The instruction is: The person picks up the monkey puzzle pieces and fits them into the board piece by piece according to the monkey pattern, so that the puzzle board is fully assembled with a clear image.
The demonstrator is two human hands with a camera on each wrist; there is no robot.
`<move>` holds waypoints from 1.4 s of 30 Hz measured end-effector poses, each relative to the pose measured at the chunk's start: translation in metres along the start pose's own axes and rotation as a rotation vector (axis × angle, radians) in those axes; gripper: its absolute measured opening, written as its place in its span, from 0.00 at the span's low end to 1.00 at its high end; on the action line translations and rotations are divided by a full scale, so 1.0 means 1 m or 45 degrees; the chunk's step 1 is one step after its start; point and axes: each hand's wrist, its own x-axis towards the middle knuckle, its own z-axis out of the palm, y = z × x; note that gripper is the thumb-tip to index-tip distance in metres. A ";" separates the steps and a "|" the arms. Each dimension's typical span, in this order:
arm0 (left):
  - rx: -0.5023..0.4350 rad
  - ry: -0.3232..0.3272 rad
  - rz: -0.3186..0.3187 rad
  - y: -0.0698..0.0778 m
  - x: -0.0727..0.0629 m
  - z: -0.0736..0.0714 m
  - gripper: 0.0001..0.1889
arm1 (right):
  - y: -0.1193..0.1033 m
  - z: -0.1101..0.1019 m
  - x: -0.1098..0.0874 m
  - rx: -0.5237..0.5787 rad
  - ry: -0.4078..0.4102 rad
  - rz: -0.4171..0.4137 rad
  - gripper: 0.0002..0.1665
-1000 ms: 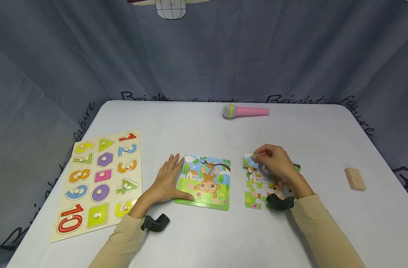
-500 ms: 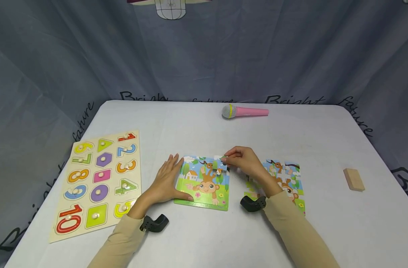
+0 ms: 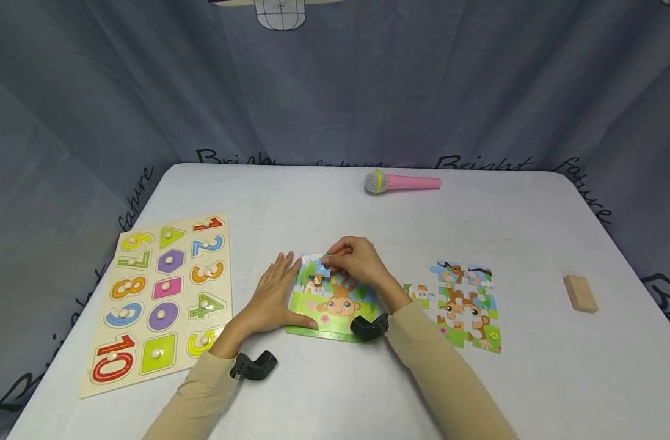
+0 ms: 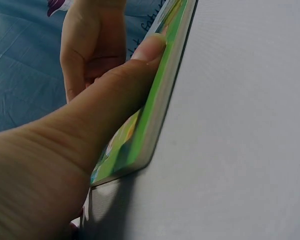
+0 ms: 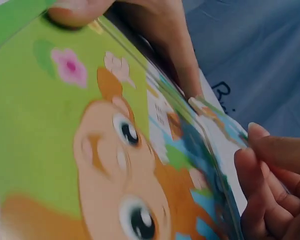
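Note:
A monkey jigsaw board [image 3: 326,324] with a green frame lies flat in the middle of the table. My left hand [image 3: 271,299] rests at its left side, fingers spread; in the left wrist view the thumb [image 4: 145,52] lies on the green rim. Over the board's upper left corner, my right hand [image 3: 362,263] pinches a jigsaw piece [image 3: 316,267] between thumb and fingertips. The right wrist view has this piece [image 5: 220,120] tilted by the board's edge; whether it touches the board I cannot tell. Several jigsaw pieces [image 3: 480,333] lie to the right, partly joined.
On the left lies a wooden number and shape board [image 3: 167,305] with knobs. A pink toy microphone [image 3: 403,182] is near the back edge. A plain wooden block [image 3: 581,294] sits at far right. Grey curtain [image 3: 400,85] hangs behind the white table [image 3: 291,201].
My right hand has picked up the top left piece from the loose group and carried it leftward to the board's upper left corner. The left hand has stayed in place.

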 end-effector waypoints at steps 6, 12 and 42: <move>0.011 -0.008 0.007 0.000 0.001 0.002 0.65 | -0.001 0.012 0.003 -0.186 0.075 -0.037 0.10; 0.011 -0.001 0.003 0.001 0.000 0.001 0.65 | -0.005 0.020 0.001 -0.359 0.133 -0.105 0.09; 0.030 0.014 0.032 -0.001 0.000 0.001 0.65 | 0.009 0.028 -0.056 -0.982 -0.122 -0.673 0.34</move>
